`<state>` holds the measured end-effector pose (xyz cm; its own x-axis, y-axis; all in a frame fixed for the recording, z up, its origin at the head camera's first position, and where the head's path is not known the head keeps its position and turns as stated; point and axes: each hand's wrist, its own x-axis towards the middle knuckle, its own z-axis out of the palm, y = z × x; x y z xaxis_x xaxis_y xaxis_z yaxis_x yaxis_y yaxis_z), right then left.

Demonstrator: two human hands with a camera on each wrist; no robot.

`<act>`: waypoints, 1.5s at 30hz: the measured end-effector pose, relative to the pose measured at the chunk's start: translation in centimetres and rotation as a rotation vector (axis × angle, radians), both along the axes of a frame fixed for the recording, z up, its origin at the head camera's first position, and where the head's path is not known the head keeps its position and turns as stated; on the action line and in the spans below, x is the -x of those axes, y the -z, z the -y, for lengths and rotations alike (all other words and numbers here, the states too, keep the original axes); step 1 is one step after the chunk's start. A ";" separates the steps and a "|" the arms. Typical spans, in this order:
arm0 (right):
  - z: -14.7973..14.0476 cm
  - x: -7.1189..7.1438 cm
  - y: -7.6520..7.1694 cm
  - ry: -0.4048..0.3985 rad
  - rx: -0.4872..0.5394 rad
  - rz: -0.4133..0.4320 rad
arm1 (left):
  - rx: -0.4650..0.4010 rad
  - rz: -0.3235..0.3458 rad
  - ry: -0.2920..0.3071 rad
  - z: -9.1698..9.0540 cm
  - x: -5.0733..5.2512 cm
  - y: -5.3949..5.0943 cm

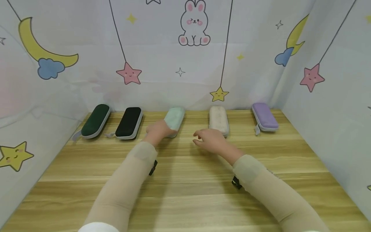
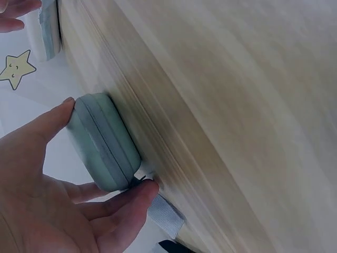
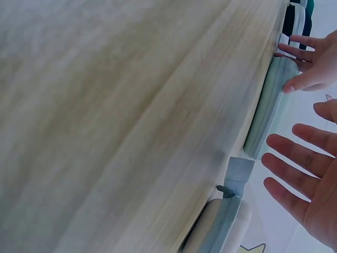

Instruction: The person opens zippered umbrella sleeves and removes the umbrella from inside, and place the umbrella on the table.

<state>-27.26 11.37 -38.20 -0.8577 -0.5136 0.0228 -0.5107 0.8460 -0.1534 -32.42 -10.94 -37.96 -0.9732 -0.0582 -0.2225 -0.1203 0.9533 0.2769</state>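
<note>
A mint green zip case [image 1: 175, 116] lies on the table in the head view. My left hand [image 1: 160, 130] grips its near end; in the left wrist view the thumb is on one side of the mint case [image 2: 102, 142] and the curled fingers are at the other, beside its grey pull tab [image 2: 166, 216]. Just in front of the beige zip case [image 1: 218, 117], my right hand [image 1: 211, 140] holds nothing. Its fingers are spread in the right wrist view, where the beige case's edge and tab [image 3: 239, 171] show below.
To the left lie a black zip case [image 1: 129, 122] and a dark green one [image 1: 96, 120]. A purple zip case [image 1: 265, 116] lies at the right. Behind the row hangs a white printed curtain [image 1: 162, 54], which also flanks the wooden table [image 1: 191, 199].
</note>
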 end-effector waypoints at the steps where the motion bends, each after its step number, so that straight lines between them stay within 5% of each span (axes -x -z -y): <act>1: 0.0 0.0 0.0 -0.001 -0.001 -0.001 | 0.001 -0.004 0.008 0.2 0.1 0.1; 13: -0.6 0.1 -0.1 -0.005 -0.010 0.008 | -0.006 -0.045 0.124 2.4 -0.6 0.3; 30: -1.5 0.1 0.0 0.005 0.001 -0.001 | -0.068 0.076 0.260 4.6 -1.8 -0.4; 45: -2.0 -0.5 0.0 -0.003 -0.034 -0.026 | -0.096 0.113 0.378 5.9 -2.6 -0.2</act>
<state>-26.73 13.40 -38.24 -0.8556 -0.5169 0.0275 -0.5165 0.8491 -0.1109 -29.83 -16.82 -37.75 -0.8913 0.3249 -0.3162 0.1987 0.9069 0.3717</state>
